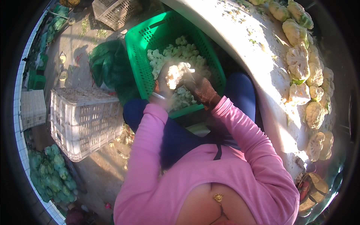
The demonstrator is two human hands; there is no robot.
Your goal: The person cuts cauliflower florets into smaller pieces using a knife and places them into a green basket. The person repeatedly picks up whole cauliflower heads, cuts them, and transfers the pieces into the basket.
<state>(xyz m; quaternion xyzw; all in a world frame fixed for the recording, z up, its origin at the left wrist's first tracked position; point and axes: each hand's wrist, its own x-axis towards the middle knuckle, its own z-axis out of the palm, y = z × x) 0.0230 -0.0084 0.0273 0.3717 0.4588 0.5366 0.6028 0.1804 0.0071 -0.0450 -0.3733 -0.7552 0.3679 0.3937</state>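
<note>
Over a green plastic basket [132,42] I hold a piece of cauliflower [175,75] in my left hand [162,81], which is partly blurred. My right hand [204,90], in a dark brown glove, grips a knife. Its pale blade [189,71] points up against the right side of the piece; the handle is hidden in my fist. Below both hands, many cut cauliflower florets [180,53] fill the basket's bottom. The basket stands tilted between my knees.
At right, a long white surface [270,107] bears cauliflower heads [298,63] and scraps. White plastic crates [87,123] stand on the floor at left, near a green mesh sack [109,64]. Bagged green produce [52,174] lies at lower left. Another crate [112,12] stands beyond the basket.
</note>
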